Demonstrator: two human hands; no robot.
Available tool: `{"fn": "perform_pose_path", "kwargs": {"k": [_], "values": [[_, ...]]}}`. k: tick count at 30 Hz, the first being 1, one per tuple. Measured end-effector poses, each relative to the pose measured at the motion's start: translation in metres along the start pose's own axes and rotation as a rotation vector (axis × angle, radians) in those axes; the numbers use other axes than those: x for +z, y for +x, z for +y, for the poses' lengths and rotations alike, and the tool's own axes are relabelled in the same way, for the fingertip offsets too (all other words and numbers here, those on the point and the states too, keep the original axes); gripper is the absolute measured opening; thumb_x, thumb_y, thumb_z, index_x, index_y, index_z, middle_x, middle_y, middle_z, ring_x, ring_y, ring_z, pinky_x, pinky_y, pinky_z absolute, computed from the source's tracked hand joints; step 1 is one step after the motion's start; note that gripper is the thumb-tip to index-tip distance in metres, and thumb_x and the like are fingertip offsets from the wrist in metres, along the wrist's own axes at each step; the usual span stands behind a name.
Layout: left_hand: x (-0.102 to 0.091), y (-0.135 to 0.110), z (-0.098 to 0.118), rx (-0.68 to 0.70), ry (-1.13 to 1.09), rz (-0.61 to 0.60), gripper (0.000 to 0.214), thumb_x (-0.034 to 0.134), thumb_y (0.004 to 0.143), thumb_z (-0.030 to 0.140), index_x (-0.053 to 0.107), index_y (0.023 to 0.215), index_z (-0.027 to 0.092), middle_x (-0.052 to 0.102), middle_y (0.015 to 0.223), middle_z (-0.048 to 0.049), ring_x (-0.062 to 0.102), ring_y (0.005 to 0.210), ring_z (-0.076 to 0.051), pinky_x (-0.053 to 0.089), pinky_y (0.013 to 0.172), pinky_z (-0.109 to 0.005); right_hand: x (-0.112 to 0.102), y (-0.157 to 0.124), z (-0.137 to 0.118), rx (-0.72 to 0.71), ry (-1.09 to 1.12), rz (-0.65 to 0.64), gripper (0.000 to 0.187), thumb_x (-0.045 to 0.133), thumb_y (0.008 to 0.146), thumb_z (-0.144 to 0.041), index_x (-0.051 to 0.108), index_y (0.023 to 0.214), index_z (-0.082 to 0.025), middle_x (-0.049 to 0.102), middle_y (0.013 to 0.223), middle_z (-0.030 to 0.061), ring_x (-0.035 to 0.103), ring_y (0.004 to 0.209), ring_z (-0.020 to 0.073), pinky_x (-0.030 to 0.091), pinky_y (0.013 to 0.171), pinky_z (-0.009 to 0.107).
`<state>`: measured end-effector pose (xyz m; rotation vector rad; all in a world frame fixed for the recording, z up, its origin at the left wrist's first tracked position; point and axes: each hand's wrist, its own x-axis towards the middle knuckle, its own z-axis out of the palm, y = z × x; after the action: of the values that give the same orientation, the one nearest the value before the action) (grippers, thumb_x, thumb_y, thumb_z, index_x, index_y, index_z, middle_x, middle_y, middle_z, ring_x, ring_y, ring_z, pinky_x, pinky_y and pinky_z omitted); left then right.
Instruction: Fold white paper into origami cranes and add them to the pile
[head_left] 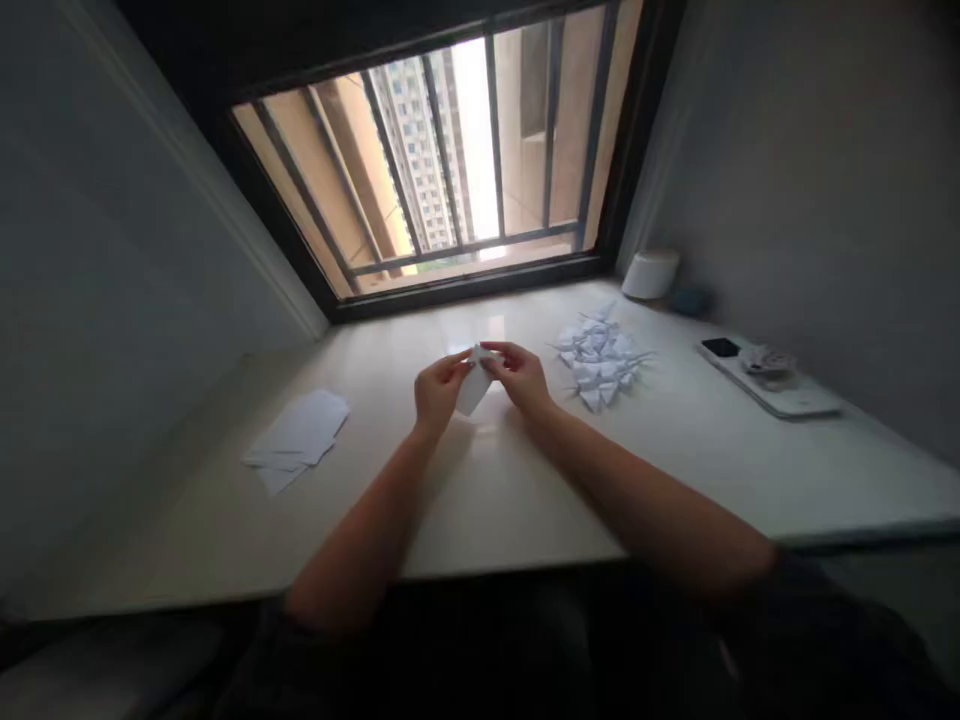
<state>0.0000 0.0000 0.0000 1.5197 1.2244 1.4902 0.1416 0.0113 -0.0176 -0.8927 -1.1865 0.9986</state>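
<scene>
Both your hands pinch one small white paper just above the middle of the table.

Your left hand has its fingers curled in and closed on the paper's left edge. Your right hand grips the top right, its fingertips nearly meeting the left ones. The paper hangs tilted between them; whether its lower corner touches the tabletop you cannot tell. A loose stack of flat sheets lies well apart to your left. A heap of folded paper pieces sits near your right hand. Further right a white tray bears a dark phone, and a white pot stands by the window. Nothing lies between your hands and either pile.
</scene>
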Motion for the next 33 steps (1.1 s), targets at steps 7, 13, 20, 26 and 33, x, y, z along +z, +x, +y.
{"fn": "perform_pose_path", "kwargs": {"k": [7, 13, 20, 26, 33], "values": [[-0.001, -0.002, 0.002, -0.037, -0.126, -0.025, 0.041, 0.077, 0.067, 0.04, 0.074, 0.101, 0.019, 0.075, 0.094, -0.0077, 0.068, 0.08, -0.02, 0.052, 0.073, -0.03, 0.002, 0.0, -0.004, 0.05, 0.044, -0.013, 0.041, 0.073, 0.066, -0.043, 0.072, 0.101, -0.022, 0.069, 0.079, 0.0018, 0.059, 0.068, 0.0158, 0.049, 0.062, 0.029], [-0.003, -0.004, 0.004, -0.058, -0.147, 0.011, 0.04, 0.08, 0.064, 0.039, 0.075, 0.098, 0.018, 0.074, 0.097, -0.0087, 0.068, 0.082, -0.021, 0.052, 0.075, -0.032, 0.005, -0.002, -0.007, 0.086, 0.061, -0.028, 0.043, 0.073, 0.064, -0.044, 0.071, 0.1, -0.02, 0.068, 0.079, 0.002, 0.057, 0.067, 0.0146, 0.048, 0.061, 0.028], [-0.002, -0.004, 0.001, -0.019, -0.214, 0.102, 0.042, 0.079, 0.064, 0.039, 0.074, 0.1, 0.018, 0.074, 0.096, -0.0083, 0.068, 0.08, -0.02, 0.052, 0.074, -0.031, 0.009, -0.006, -0.011, 0.155, 0.056, -0.002, 0.053, 0.078, 0.057, -0.049, 0.065, 0.099, -0.02, 0.064, 0.072, -0.0001, 0.058, 0.063, 0.0136, 0.047, 0.058, 0.027], [0.0, -0.005, 0.005, 0.016, -0.215, 0.172, 0.041, 0.078, 0.065, 0.038, 0.074, 0.1, 0.017, 0.074, 0.096, -0.0086, 0.068, 0.082, -0.02, 0.052, 0.072, -0.029, 0.013, -0.012, -0.014, 0.26, 0.003, -0.192, 0.042, 0.075, 0.058, -0.057, 0.063, 0.066, -0.018, 0.061, 0.063, 0.0016, 0.053, 0.06, 0.0128, 0.041, 0.055, 0.026], [0.001, -0.005, 0.004, -0.032, -0.297, 0.174, 0.043, 0.079, 0.063, 0.037, 0.074, 0.1, 0.017, 0.075, 0.091, -0.0089, 0.068, 0.078, -0.019, 0.052, 0.068, -0.029, 0.012, -0.013, -0.012, 0.236, 0.013, -0.155, 0.039, 0.074, 0.06, -0.056, 0.065, 0.062, -0.018, 0.062, 0.061, 0.0011, 0.051, 0.059, 0.0125, 0.038, 0.059, 0.027]]}}
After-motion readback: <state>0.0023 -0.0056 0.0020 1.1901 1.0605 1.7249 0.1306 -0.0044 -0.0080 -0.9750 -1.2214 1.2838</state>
